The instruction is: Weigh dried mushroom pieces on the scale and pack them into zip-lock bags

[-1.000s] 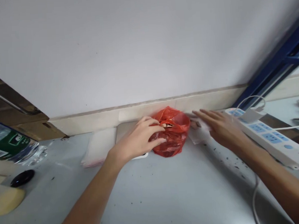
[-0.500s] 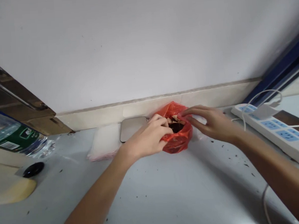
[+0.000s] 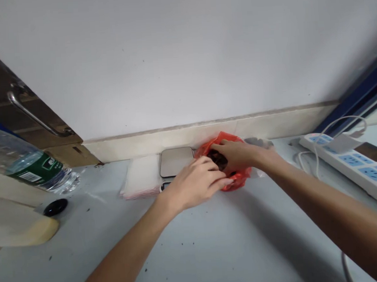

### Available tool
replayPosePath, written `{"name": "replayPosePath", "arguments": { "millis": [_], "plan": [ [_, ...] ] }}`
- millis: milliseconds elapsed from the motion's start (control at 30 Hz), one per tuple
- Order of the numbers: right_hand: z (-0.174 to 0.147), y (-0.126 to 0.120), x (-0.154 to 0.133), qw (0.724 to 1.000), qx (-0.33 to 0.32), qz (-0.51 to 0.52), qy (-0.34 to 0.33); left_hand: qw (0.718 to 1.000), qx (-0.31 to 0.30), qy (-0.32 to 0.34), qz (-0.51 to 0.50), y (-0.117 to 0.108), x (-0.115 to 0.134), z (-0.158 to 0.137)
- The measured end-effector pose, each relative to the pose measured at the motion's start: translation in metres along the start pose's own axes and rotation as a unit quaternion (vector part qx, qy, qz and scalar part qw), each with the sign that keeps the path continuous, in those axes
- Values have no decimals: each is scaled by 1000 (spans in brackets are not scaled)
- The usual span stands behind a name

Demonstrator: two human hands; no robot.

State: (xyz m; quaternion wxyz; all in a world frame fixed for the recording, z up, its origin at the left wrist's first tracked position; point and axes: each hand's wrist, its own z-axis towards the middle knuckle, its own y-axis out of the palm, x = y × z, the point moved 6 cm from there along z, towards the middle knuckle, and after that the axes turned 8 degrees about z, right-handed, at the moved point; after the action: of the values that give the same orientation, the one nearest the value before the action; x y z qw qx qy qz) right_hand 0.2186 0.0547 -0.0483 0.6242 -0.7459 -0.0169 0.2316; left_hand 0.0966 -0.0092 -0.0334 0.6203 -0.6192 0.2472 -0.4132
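A red plastic bag (image 3: 238,182) stands against the foot of the wall, its mouth open, with dark brown dried pieces (image 3: 218,158) inside. My left hand (image 3: 199,180) is at the bag's near left rim, fingers curled over the plastic. From the right, my right hand (image 3: 235,153) reaches into the mouth; its fingertips are among the dark pieces and mostly hidden. Left of the bag lies a small flat digital scale (image 3: 176,161), its display partly covered by my left hand. A stack of white packets (image 3: 142,173) with pinkish edges sits beside the scale.
On the left are a water bottle (image 3: 40,171) with a green label, a black oval object (image 3: 56,207) and a pale container (image 3: 24,223). A white power strip (image 3: 352,160) with cables runs along the right. A clear bag (image 3: 259,143) lies behind my right wrist. Dark crumbs dot the tabletop.
My right hand has moved from the bag's right rim down into its mouth. My left hand stays at the near left rim. The view has shifted slightly.
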Motion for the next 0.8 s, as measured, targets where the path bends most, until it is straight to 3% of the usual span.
{"name": "replayPosePath", "arguments": {
  "millis": [100, 200, 367, 467, 633, 800],
  "plan": [
    [-1, 5, 4, 998, -55, -12, 30, 996, 54, -53, 36, -7, -13, -1],
    [-3, 4, 4, 995, -78, -31, 55, 995, 44, -86, 40, -8, -22, -3],
    [-6, -7, 2, 995, -49, -51, 67, 993, 29, -101, 53, -6, -28, -5],
    [-9, -11, 3, 997, -37, -41, 48, 993, 42, -95, 56, -9, -29, -7],
    [-17, -12, 5, 998, -17, 41, -39, 994, 53, -83, 45, -15, -30, -11],
    [-20, -18, 15, 994, 3, 99, -35, 995, 57, -82, 30, -20, -32, -14]
  ]
}}
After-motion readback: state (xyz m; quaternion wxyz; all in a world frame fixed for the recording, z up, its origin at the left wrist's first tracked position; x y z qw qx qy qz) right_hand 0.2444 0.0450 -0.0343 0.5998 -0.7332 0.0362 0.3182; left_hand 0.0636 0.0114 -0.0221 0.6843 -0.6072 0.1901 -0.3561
